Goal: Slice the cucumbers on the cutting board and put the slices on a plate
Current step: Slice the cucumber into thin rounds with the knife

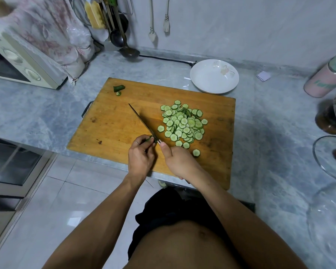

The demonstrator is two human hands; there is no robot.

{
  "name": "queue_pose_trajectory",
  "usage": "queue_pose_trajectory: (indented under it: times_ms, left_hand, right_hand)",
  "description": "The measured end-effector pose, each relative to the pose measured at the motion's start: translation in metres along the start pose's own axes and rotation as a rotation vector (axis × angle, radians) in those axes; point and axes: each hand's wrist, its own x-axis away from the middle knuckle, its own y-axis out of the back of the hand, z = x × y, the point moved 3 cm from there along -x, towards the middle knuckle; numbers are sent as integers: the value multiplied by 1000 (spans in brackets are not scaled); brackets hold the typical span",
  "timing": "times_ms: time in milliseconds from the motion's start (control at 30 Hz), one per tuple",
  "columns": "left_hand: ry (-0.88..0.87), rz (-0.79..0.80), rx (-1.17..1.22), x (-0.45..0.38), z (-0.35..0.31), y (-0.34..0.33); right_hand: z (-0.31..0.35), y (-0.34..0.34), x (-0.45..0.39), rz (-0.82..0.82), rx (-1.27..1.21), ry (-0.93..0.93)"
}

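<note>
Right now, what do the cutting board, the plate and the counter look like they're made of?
Cutting board: wood or bamboo, matte, with visible grain and dark stains. Plate: probably glazed ceramic, glossy white with a floral print. Counter: looks like polished grey marble or an imitation, veined and slightly reflective.

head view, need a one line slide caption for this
Left hand pinches the last cucumber stub against the knife held by the right hand; slices piled on board, plate empty.

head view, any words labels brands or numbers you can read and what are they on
Pink and green flask: green lettering on its side, too blurred and cut off to read.
Microwave: marks around its dials, too small to read.
Plate: a flower pattern only, no text.
Nothing else carries writing.
</note>
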Motion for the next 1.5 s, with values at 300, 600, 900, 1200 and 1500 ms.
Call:
queue_pose_trajectory:
  times_ms: [300, 600, 900, 1200, 1500]
  left_hand:
    - [4, -3, -32, 2, -5, 4]
    - [27, 5, 8, -3, 0, 8]
    - [0, 27, -7, 0, 0, 5]
    - [-58, 39, -30, 2, -1, 4]
    - [-26, 25, 9, 2, -1, 4]
  right_hand:
    - [-29, 17, 7, 18, -174, -143]
    - [-21, 22, 19, 47, -109, -65]
    - [-7, 21, 33, 12, 21, 53]
    - [-3, 10, 19, 12, 61, 40]
    - [-6, 1, 6, -13, 0, -20]
